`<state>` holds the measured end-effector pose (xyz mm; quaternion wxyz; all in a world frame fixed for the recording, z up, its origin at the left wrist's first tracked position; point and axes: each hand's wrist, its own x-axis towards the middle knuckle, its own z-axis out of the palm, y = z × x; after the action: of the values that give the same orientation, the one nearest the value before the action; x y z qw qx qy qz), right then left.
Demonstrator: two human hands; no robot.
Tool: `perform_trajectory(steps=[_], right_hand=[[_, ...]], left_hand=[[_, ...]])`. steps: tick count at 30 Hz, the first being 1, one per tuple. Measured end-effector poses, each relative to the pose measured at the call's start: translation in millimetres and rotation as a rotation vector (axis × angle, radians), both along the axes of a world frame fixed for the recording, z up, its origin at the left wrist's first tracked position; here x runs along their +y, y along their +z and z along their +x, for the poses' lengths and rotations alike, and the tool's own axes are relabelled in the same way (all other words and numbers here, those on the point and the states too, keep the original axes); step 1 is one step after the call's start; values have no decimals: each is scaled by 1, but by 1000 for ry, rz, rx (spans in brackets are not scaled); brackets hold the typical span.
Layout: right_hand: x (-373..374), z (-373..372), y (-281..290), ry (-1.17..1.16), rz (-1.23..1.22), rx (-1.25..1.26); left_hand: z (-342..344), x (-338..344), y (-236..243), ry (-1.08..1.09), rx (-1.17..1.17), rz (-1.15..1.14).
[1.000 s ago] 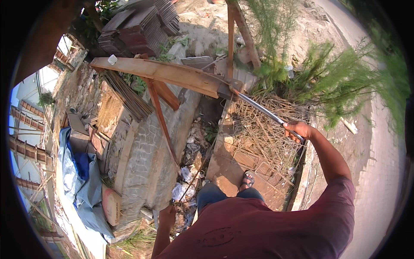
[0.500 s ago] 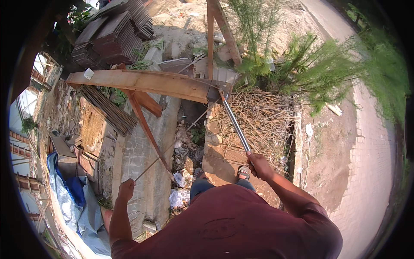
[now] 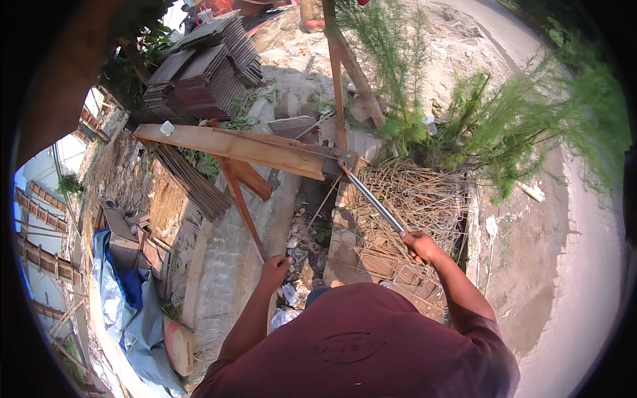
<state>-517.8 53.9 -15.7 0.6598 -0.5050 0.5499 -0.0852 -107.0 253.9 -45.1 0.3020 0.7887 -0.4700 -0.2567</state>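
My left hand [image 3: 276, 270] is closed around the near end of a thin metal rod [image 3: 324, 203]. The rod slants up from it toward the right end of a wooden beam [image 3: 232, 144]. My right hand [image 3: 423, 247] grips the lower end of a long silvery bar [image 3: 376, 201], a lever with a reddish-brown tip. That tip rests at a dark metal plate [image 3: 334, 166] on the beam's right end, where the rod also arrives. How rod and lever meet there is too small to make out.
A tangle of thin bent rods [image 3: 411, 212] lies right of the beam end. Straight rods [image 3: 192, 182] lean under the beam's left part. Beyond are stacked roof tiles [image 3: 206, 73]; a feathery green bush [image 3: 491, 132] stands right. A blue tarp [image 3: 126, 298] lies left.
My left hand has moved right and slightly up, and the rod now slants more steeply. My right hand still grips the lever. The whole view has shifted, with the beam lower and further right.
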Motion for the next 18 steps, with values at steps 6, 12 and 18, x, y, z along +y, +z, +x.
perform_trajectory(steps=[6,12,18], right_hand=[[-3,-6,3,162,-469,294],[-29,3,-9,-93,-606,-172],[-93,54,97,-189,-1072,-284]], left_hand=[[-40,-2,12,228,-232,-44],[-66,12,83,237,-402,-148],[-64,40,161,464,-321,-455]])
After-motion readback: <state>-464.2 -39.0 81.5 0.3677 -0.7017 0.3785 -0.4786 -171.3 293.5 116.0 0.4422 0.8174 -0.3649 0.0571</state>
